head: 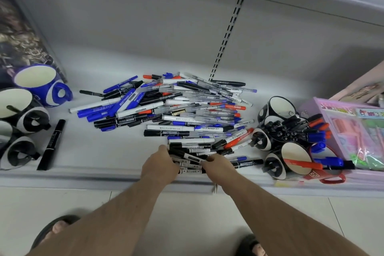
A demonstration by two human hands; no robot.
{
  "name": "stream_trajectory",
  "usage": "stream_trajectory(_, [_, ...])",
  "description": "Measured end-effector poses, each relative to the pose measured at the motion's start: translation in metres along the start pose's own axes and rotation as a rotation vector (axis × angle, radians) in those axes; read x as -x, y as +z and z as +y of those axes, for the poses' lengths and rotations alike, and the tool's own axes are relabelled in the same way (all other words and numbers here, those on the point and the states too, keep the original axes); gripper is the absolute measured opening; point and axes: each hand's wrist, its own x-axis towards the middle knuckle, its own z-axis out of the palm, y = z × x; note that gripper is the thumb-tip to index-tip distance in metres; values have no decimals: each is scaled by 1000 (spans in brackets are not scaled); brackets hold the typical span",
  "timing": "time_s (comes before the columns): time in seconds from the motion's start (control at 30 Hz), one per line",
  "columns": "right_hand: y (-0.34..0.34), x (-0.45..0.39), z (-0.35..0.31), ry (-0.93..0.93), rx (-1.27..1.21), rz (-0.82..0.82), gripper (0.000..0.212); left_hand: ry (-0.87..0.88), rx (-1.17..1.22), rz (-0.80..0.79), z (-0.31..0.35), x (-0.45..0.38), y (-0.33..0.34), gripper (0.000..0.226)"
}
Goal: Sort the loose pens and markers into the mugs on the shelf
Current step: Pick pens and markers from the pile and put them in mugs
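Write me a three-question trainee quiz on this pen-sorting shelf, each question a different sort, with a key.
1. True or false: the blue mug at the shelf's left end is packed with markers.
2. Multiple choice: what are the left hand and right hand doing? A) gathering a bunch of black markers at the near edge of the pile; B) lifting a mug; C) resting on the floor.
3. Fill in: the lone marker lying left of the pile, beside the black-and-white mugs, is ____.

Key: 1 false, its inside shows empty; 2 A; 3 black.
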Motion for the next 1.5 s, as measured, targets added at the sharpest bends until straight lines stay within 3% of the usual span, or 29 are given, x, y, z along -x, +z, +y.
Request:
stream_trajectory(0.1, [-4, 1, -5, -33, -34, -1, 19, -15, 137, 39, -5, -13, -9, 34])
stream_trajectory(0.3, [-2, 10, -16, -153, 351, 46, 30, -81, 247, 172, -23, -24, -28, 35])
stream_trajectory(0.57, [3, 12, -33, -126, 529, 135, 63, -196, -309, -109, -32, -13, -47, 46])
stream_trajectory(0.67, [8, 10, -32, -65, 425, 80, 74, -160, -341, -155, -30, -10, -39, 54])
stream_trajectory(0.87, [31, 13, -37, -1, 321, 17, 82, -183, -109, -208, -18, -10, -23, 58])
stream_trajectory(0.93, [32, 12, -38, 7, 323, 21, 75, -203, -42, -180, -18, -13, -21, 53])
stream_trajectory(1.07, [27, 7, -38, 74, 86, 14, 58, -242, 106, -150, -17, -21, -21, 35])
stream_trajectory(1.17, [20, 3, -37, 67, -24, 42, 49, -328, 335, -142, -17, -28, -23, 34])
stream_trajectory(1.23, [17, 3, -37, 32, -80, 29, 54, -390, 556, -102, -16, -31, -24, 36])
stream_trajectory(1.3, [16, 5, -40, -44, 69, 34, 71, -415, 747, -54, -16, -34, -20, 39])
stream_trajectory(1.37, [15, 7, -44, -160, 445, 52, 84, -420, 870, -35, -16, -35, -14, 44])
stream_trajectory(1.43, [14, 6, -46, -287, 795, 95, 86, -436, 969, -15, -14, -36, -11, 42])
stream_trajectory(1.5, [11, 1, -49, -399, 964, 163, 90, -459, 1054, 3, -10, -34, -14, 34])
